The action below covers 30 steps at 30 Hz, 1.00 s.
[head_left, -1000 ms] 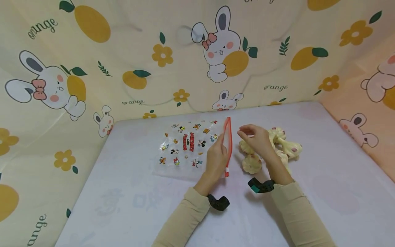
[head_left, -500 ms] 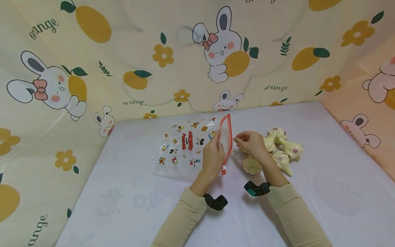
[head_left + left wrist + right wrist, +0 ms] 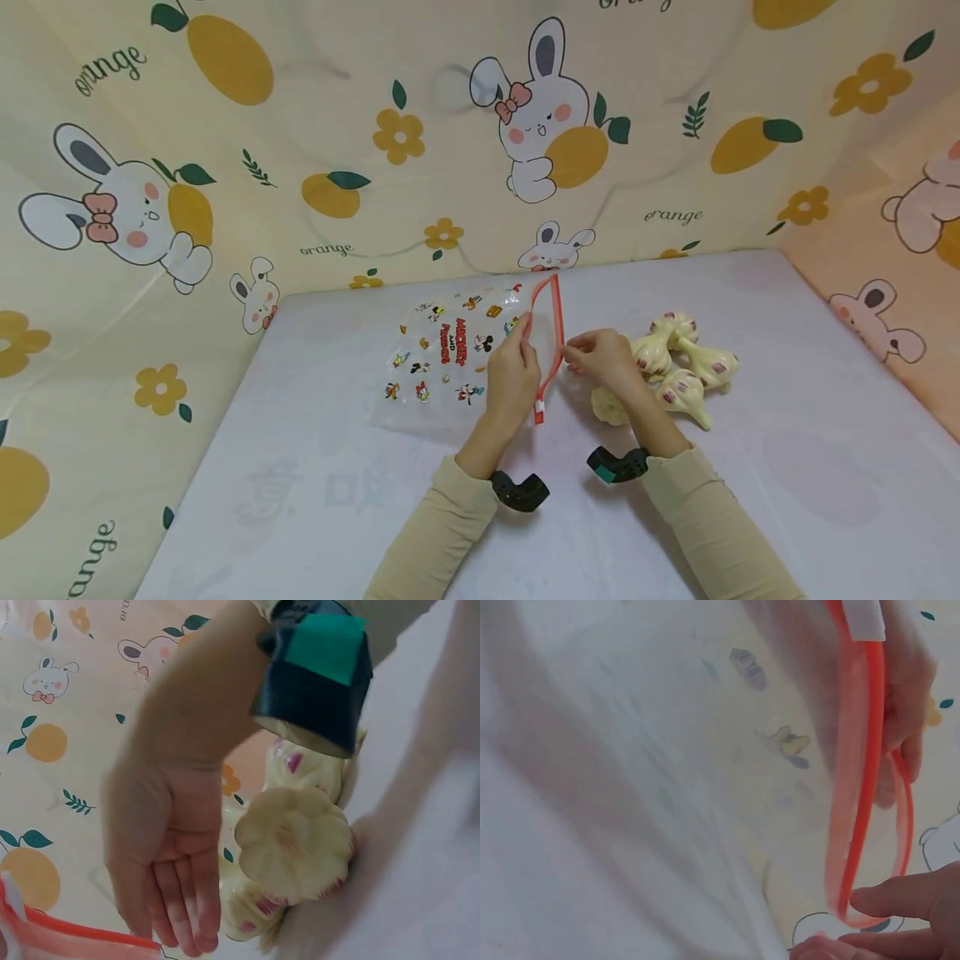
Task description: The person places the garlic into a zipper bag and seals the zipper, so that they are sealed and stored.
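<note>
My left hand (image 3: 512,379) grips the near lip of a clear zip bag (image 3: 408,412) printed with cartoon figures. The bag's mouth, edged by a red zip strip (image 3: 557,312), gapes toward the right. At the opposite lip is my right hand (image 3: 603,362); in the right wrist view its thumb (image 3: 900,895) and fingers pinch around the red edge. A white slider (image 3: 864,619) sits at one end of the strip. Several garlic bulbs (image 3: 684,390) lie beside and partly behind the right hand. One bulb (image 3: 296,844) shows its ribbed base in the left wrist view.
A pale cloth (image 3: 300,517) covers the table. Behind it and along the sides hangs a cream curtain (image 3: 465,183) with rabbits and oranges. Each wrist wears a black camera mount (image 3: 521,492).
My right hand has moved left and slightly down from over the garlic to the bag's red edge. The left hand has shifted slightly left, and the mouth has widened.
</note>
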Motion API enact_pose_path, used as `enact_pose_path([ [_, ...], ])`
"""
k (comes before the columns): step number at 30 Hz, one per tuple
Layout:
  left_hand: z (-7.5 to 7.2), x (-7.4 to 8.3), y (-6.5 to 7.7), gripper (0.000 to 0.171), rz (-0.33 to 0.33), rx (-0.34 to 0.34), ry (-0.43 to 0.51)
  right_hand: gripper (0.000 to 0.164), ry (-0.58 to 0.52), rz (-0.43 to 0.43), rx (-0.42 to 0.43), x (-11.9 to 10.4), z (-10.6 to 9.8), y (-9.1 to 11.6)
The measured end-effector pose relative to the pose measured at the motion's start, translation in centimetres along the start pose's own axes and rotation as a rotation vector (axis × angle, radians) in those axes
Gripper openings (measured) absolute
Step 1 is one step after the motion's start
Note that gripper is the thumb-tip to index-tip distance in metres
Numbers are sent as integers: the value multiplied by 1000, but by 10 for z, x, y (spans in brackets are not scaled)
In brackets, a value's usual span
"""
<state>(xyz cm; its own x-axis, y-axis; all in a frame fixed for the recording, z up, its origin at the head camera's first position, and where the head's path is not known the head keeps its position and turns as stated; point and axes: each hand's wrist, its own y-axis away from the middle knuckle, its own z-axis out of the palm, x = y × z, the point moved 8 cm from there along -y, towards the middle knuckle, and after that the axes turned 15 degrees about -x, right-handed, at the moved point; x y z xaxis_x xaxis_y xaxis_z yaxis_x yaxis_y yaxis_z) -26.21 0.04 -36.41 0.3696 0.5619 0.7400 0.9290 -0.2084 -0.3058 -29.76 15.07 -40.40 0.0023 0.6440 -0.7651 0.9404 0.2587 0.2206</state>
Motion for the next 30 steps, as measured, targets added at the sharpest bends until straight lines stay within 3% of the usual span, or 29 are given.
enact_pose_path([
  [7, -4, 4, 1, 36, 2, -9, -3, 31, -155, 14, -12, 4, 4, -2],
  [18, -19, 9, 4, 28, -30, 36, -144, 29, -200, 5, 15, 1, 1, 1],
  [23, -26, 4, 4, 19, -60, 37, -125, 30, -217, 6, 12, 1, 1, 1],
  [30, -38, 8, 3, 14, -26, 88, -67, 29, -226, -13, -12, 0, 2, 1],
])
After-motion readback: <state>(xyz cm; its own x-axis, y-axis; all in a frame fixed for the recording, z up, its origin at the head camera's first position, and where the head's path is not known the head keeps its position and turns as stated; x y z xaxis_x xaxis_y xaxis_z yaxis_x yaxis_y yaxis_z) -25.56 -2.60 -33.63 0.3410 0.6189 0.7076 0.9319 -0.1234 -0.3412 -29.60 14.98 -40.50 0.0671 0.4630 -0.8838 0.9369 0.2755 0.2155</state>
